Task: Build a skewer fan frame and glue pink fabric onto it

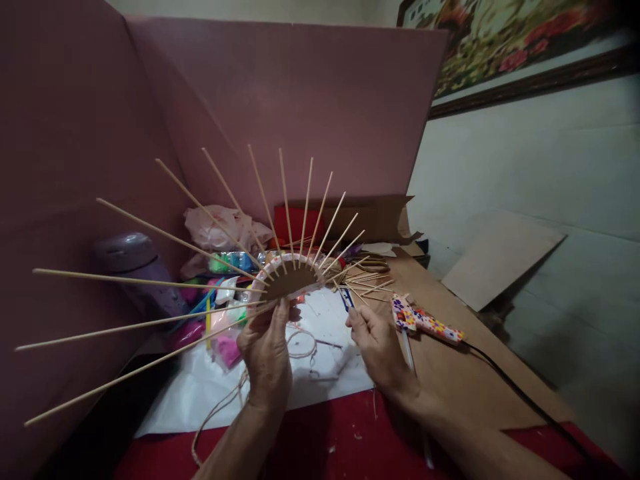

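My left hand (267,353) grips the lower edge of a round cardboard piece (293,283) with a pale rim, thumb on its face. Thin wooden sticks (285,200) fan outward from the rim to the left, top and upper right. My right hand (375,340) is closed around a slim blue tool with a pale slot (346,298); its exact kind is unclear. The tool points up toward the lower right of the cardboard piece, and I cannot tell whether they touch. Behind it lies a pile of loose wooden sticks (367,285).
A flower-patterned glue gun (427,323) lies at right, its black cord (520,387) trailing forward. White paper (200,393) and a red cloth (310,440) cover the table. Twine (215,413), colourful clay packs (227,262) and a lilac bottle (140,273) are at left. Pink panels (290,100) stand behind.
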Demonstrator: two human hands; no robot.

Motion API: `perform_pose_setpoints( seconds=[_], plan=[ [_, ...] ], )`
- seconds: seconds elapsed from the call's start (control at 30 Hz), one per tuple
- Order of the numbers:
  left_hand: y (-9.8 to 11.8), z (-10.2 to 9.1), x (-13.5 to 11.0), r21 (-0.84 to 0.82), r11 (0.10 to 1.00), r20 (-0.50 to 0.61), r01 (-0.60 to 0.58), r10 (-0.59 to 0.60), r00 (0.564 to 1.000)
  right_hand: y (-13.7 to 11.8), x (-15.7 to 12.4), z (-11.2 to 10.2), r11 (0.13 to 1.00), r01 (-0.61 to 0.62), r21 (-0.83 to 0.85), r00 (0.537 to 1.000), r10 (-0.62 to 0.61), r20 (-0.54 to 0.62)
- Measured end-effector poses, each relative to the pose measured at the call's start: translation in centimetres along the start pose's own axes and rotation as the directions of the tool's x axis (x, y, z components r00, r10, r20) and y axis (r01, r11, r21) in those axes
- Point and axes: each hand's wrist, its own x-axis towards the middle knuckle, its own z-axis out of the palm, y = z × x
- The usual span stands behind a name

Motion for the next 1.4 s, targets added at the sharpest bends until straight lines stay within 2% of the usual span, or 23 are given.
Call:
perform_pose_setpoints(
  seconds=[0.07, 0.17, 0.27, 0.37, 0.47, 0.53, 0.57, 0.6, 0.63, 0.67, 0.73, 0.8, 0.83, 0.93, 1.03, 1.1, 1.17, 1.3, 1.4],
  plan=[
    [-0.1, 0.0, 0.0, -0.012, 1.0, 0.004, 0.024, -0.024, 1.0, -0.1, 0.2, -0.2, 0.963, 0.075, -0.258, 0.997, -0.067, 0.036],
    [-0.1, 0.1, -0.1, -0.038, 0.996, 0.043, 0.087, -0.085, 0.995, 0.0, 0.3, 0.0, 0.826, 0.234, -0.512, 0.972, -0.19, 0.137],
    [0.0, 0.2, -0.2, -0.045, 0.997, 0.05, 0.069, -0.067, 0.996, 0.4, 0.2, 0.3, 0.72, 0.316, -0.617, 0.949, -0.248, 0.196],
    [0.2, 0.3, -0.2, -0.052, 0.997, 0.036, 0.062, -0.06, 0.998, 0.4, 0.0, 0.3, 0.704, 0.317, -0.636, 0.948, -0.254, 0.192],
    [0.6, 0.5, -0.3, -0.095, 0.992, 0.034, 0.079, -0.076, 0.997, -0.2, -0.1, 0.2, 0.807, 0.338, -0.484, 0.941, -0.282, 0.187],
    [0.8, 0.6, -0.6, -0.143, 0.981, 0.074, 0.129, -0.12, 0.99, -0.8, -0.1, 0.3, 0.929, 0.311, -0.202, 0.942, -0.273, 0.196],
    [0.8, 0.7, -0.8, -0.166, 0.971, 0.115, 0.172, -0.154, 0.981, -1.1, -0.1, 0.4, 0.968, 0.25, -0.013, 0.945, -0.241, 0.22],
    [0.7, 0.8, -1.1, -0.18, 0.957, 0.173, 0.227, -0.196, 0.965, -1.3, -0.1, 0.6, 0.97, 0.15, 0.191, 0.947, -0.197, 0.255],
    [0.6, 0.8, -1.4, -0.186, 0.941, 0.243, 0.283, -0.235, 0.941, -1.5, -0.1, 0.9, 0.924, 0.021, 0.381, 0.94, -0.147, 0.306],
    [0.4, 0.8, -1.7, -0.185, 0.924, 0.315, 0.335, -0.267, 0.911, -1.7, -0.1, 1.1, 0.833, -0.11, 0.542, 0.93, -0.106, 0.351],
    [-0.1, 0.9, -2.3, -0.133, 0.897, 0.445, 0.422, -0.327, 0.834, -1.8, -0.3, 1.6, 0.594, -0.328, 0.735, 0.909, -0.014, 0.417],
    [-0.7, 0.9, -2.7, -0.079, 0.896, 0.476, 0.436, -0.351, 0.806, -1.9, -0.4, 1.8, 0.405, -0.454, 0.794, 0.885, 0.099, 0.455],
    [-1.0, 0.9, -2.8, -0.056, 0.903, 0.474, 0.426, -0.352, 0.807, -2.0, -0.4, 1.9, 0.351, -0.489, 0.799, 0.871, 0.143, 0.47],
    [-1.6, 0.7, -2.8, -0.011, 0.921, 0.478, 0.388, -0.337, 0.811, -2.1, -0.1, 1.6, 0.282, -0.477, 0.832, 0.879, 0.166, 0.447],
    [-1.6, 0.5, -2.4, 0.002, 0.934, 0.439, 0.357, -0.321, 0.839, -1.8, 0.6, 0.9, 0.262, -0.387, 0.884, 0.919, 0.184, 0.348],
    [-1.2, 0.4, -2.1, -0.016, 0.94, 0.341, 0.341, -0.315, 0.886, -1.3, 0.9, 0.3, 0.282, -0.359, 0.89, 0.928, 0.208, 0.309],
    [-0.7, 0.4, -1.9, -0.028, 0.944, 0.259, 0.329, -0.311, 0.915, -0.9, 1.1, -0.1, 0.312, -0.366, 0.877, 0.925, 0.222, 0.308],
    [-0.1, 0.5, -1.7, -0.012, 0.954, 0.258, 0.301, -0.288, 0.922, -0.5, 1.1, -0.4, 0.331, -0.382, 0.863, 0.917, 0.248, 0.311],
    [-0.1, 0.6, -1.7, -0.05, 0.933, 0.292, 0.355, -0.327, 0.899, -0.7, 1.0, -0.2, 0.334, -0.39, 0.858, 0.914, 0.253, 0.317]
  ],
)
